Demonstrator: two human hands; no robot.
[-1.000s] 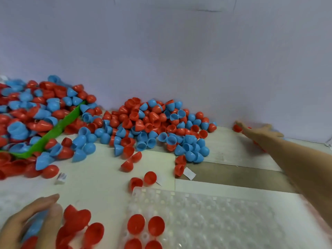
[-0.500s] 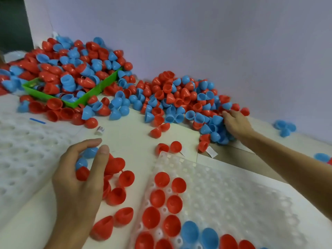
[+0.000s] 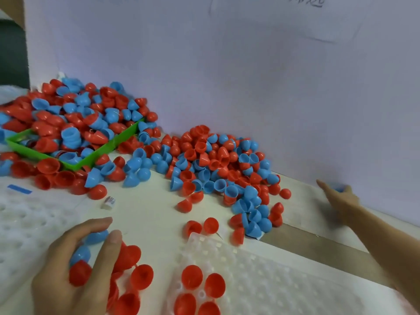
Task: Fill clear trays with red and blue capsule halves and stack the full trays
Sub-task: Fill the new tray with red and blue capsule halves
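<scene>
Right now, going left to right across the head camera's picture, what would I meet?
Green plastic tray heaped with capsule halves → the left hand holding red and blue halves → loose pile of red and blue capsule halves → the right hand at the wall.
</scene>
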